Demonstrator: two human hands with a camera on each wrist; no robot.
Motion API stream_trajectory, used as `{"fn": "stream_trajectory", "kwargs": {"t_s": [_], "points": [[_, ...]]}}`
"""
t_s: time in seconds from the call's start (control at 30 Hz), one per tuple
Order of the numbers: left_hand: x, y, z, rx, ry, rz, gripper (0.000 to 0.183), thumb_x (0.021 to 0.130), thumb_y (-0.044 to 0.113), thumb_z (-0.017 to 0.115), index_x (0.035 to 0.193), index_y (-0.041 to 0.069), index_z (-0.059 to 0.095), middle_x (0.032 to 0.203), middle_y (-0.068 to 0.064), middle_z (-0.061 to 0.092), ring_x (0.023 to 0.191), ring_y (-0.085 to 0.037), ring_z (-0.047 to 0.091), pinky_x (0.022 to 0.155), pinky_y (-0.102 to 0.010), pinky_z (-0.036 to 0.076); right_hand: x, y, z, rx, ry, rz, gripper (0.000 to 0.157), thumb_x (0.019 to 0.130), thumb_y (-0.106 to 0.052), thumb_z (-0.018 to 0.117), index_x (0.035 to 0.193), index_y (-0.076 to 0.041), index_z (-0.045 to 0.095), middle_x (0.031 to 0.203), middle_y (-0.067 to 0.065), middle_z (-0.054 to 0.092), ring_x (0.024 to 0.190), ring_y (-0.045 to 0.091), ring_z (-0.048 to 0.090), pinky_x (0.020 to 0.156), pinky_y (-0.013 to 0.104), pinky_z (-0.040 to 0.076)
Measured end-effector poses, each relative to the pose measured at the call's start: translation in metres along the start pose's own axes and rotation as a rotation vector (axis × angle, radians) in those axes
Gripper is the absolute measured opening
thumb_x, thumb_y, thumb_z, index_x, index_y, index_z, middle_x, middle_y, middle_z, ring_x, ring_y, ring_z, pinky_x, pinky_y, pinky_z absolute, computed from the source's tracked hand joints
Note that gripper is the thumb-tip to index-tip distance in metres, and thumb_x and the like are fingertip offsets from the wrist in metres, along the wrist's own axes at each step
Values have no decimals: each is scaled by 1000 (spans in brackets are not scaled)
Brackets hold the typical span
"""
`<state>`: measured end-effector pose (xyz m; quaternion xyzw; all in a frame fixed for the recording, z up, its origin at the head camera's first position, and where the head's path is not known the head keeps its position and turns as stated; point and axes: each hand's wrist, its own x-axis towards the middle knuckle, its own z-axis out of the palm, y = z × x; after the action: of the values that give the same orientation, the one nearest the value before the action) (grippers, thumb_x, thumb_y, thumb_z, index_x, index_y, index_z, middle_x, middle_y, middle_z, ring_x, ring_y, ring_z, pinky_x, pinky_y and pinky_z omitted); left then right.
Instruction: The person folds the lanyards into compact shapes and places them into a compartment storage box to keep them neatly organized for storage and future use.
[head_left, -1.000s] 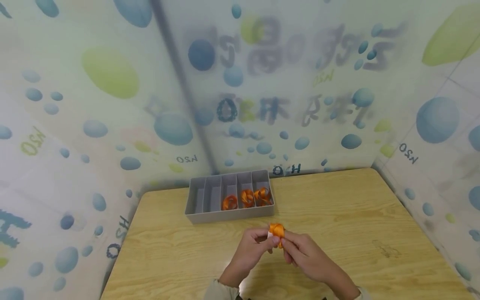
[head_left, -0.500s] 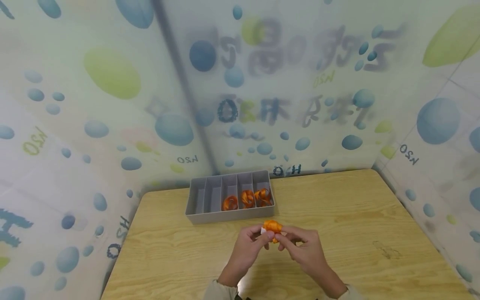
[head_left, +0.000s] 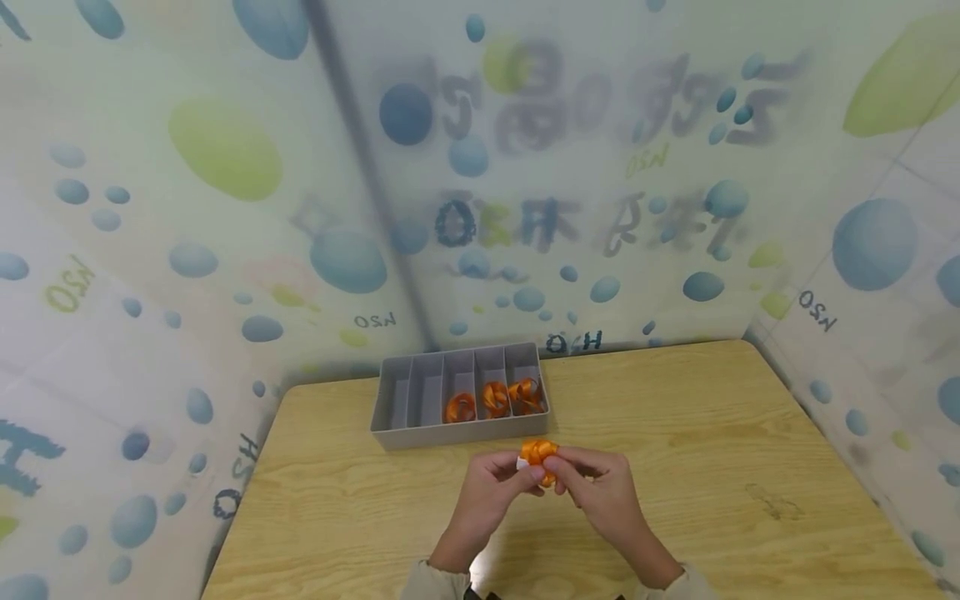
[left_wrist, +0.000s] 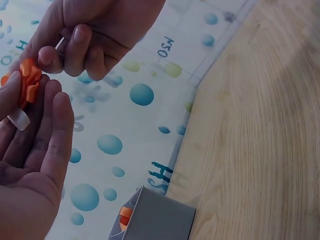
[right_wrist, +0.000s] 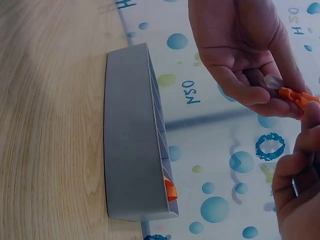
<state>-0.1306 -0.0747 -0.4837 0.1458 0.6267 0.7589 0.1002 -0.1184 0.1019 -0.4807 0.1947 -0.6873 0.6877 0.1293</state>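
Observation:
A bunched orange ribbon (head_left: 537, 452) is held up over the table between both hands. The left hand (head_left: 480, 497) pinches its left side, where a short whitish end (left_wrist: 19, 120) sticks out toward the palm. From the other side, the right hand (head_left: 606, 497) pinches the ribbon with thumb and forefinger; its remaining fingers curl inward in the left wrist view. Folds of the ribbon (left_wrist: 31, 80) overlap, so how it is looped or tied cannot be made out. Part of it is hidden behind the thumbs.
Behind the hands stands a grey divided tray (head_left: 457, 432) against the patterned wall. Its three right compartments hold coiled orange ribbons (head_left: 460, 407); the two left ones show bare floors. The wooden table (head_left: 675, 417) extends to both sides, with walls close around it.
Both hands have shifted a little left with the ribbon, which has turned between them. The right hand's fingers have changed their hold. The tray and the ribbons in it stay put.

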Motion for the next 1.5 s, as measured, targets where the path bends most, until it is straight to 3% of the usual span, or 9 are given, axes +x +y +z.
{"fn": "stream_trajectory", "kwargs": {"t_s": [0.4, 0.6, 0.77, 0.87, 1.0, 1.1, 1.17, 1.37, 1.5], "points": [[0, 2, -4, 82, 116, 35, 21, 92, 5, 69, 98, -15, 69, 81, 5, 71, 68, -7, 63, 70, -25, 55, 0, 5, 5, 23, 33, 1, 13, 89, 12, 64, 98, 9, 73, 66, 14, 67, 41, 8, 44, 35, 21, 38], [1, 3, -9, 152, 179, 56, 16, 91, 6, 71, 98, -8, 74, 84, -10, 73, 68, -11, 64, 68, -30, 56, 1, 8, 5, -36, 68, 28, 12, 90, 9, 65, 94, 2, 74, 65, 10, 66, 42, 11, 46, 36, 23, 41], [3, 1, -20, 270, 294, 92, 9, 89, 9, 75, 87, 0, 76, 74, -16, 70, 60, -8, 58, 59, -24, 51, 6, 23, 3, -123, 106, 63, 11, 94, 2, 64, 95, -2, 74, 72, 9, 66, 49, 19, 55, 44, 26, 47], [7, 0, -27, 297, 370, 145, 8, 87, 5, 75, 82, -2, 74, 69, -15, 67, 56, -5, 54, 54, -20, 46, 10, 34, 2, -192, 132, 125, 10, 95, -4, 66, 100, -3, 74, 82, 9, 70, 62, 23, 64, 54, 26, 53], [11, 1, -36, 397, 479, 202, 7, 85, -2, 75, 80, -6, 71, 59, -6, 55, 51, -2, 44, 48, -17, 38, 14, 49, 1, -275, 168, 193, 13, 95, -8, 68, 104, 0, 72, 89, 9, 72, 75, 21, 69, 65, 25, 55], [15, -3, -48, 501, 540, 270, 20, 85, -2, 75, 69, -4, 64, 56, 4, 39, 48, 1, 31, 44, -16, 27, 18, 58, -1, -324, 203, 203, 15, 95, -10, 68, 105, 1, 72, 92, 7, 73, 78, 16, 68, 68, 24, 55], [18, -7, -59, 532, 568, 292, 21, 86, 0, 75, 69, -3, 63, 57, 4, 40, 47, 2, 29, 43, -16, 25, 20, 63, -2, -350, 218, 209, 16, 95, -11, 69, 106, 0, 72, 94, 7, 73, 81, 16, 67, 70, 25, 55], [24, -17, -83, 544, 697, 262, 23, 88, 5, 75, 73, -6, 62, 64, -5, 54, 50, -4, 44, 44, -16, 37, 36, 75, -4, -396, 178, 240, 22, 95, -9, 68, 113, 3, 69, 106, 15, 72, 93, 26, 70, 79, 34, 57], [27, -21, -93, 638, 787, 267, 24, 87, 6, 76, 70, -3, 60, 63, -6, 56, 53, -7, 49, 48, -19, 43, 44, 80, -4, -415, 150, 231, 28, 94, -9, 69, 117, 8, 67, 110, 21, 70, 94, 32, 70, 80, 40, 58]]}}
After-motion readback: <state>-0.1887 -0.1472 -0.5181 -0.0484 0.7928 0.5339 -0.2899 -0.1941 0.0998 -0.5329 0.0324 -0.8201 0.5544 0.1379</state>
